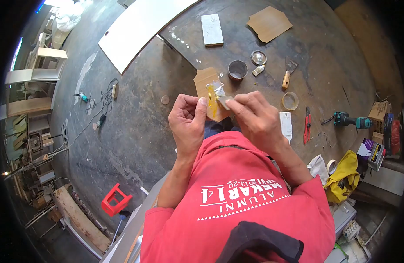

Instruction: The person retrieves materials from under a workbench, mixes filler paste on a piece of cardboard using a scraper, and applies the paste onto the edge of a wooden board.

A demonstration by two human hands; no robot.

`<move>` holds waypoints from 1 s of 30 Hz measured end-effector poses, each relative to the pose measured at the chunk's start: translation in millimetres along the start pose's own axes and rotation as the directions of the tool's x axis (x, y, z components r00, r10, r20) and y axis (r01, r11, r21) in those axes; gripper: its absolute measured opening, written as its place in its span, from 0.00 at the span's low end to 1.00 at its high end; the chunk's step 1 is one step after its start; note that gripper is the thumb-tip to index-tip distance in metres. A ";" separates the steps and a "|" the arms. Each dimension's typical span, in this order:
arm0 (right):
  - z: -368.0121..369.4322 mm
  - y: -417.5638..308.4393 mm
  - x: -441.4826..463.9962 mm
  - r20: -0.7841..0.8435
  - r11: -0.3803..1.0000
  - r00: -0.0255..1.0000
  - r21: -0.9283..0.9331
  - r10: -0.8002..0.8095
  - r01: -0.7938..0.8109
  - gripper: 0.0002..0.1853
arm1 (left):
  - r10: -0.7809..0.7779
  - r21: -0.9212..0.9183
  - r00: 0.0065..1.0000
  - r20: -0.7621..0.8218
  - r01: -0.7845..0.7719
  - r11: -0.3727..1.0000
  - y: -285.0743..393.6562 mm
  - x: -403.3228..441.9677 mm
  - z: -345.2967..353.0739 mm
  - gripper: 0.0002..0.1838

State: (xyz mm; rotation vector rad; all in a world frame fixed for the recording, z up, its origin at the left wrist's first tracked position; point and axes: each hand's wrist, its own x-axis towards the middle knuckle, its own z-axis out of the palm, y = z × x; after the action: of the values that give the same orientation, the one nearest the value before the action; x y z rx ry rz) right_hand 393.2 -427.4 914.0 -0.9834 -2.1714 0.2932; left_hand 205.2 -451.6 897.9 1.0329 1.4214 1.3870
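Observation:
My left hand (189, 118) pinches the left edge of a brown cardboard piece (205, 78), thumb on top. Yellow and whitish paste (213, 94) is smeared over the middle of the cardboard. Closed round a small flat metal scraper (224, 100), my right hand (256, 116) holds the blade against the right side of the paste. The scraper's handle is hidden in my fingers. Just beyond the cardboard stand an open dark can (237, 70) and a small white tube (258, 70).
A white panel (140, 30) lies at the upper left. On the right are a putty knife (288, 75), a tape roll (290, 101), red-handled cutters (307, 127) and a green drill (351, 121). A red stool (116, 200) stands lower left.

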 end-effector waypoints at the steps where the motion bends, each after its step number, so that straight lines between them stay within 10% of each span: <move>1: 2.0 -0.2 -1.7 -0.001 1.000 1.000 0.000 -0.002 0.002 0.19 | 0.013 0.001 1.000 -0.003 -0.013 1.000 0.9 0.6 0.1 0.07; 30: 13.2 5.1 -6.0 0.032 0.986 0.997 0.148 0.070 -0.074 0.17 | -0.051 -0.014 0.998 0.033 0.052 0.999 -7.4 3.0 -4.1 0.07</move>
State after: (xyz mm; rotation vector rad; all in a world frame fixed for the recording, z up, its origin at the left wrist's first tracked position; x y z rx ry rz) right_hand 389.5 -427.2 899.0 -0.9788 -2.1064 0.4985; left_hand 200.5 -450.1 890.3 0.9981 1.4024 1.3364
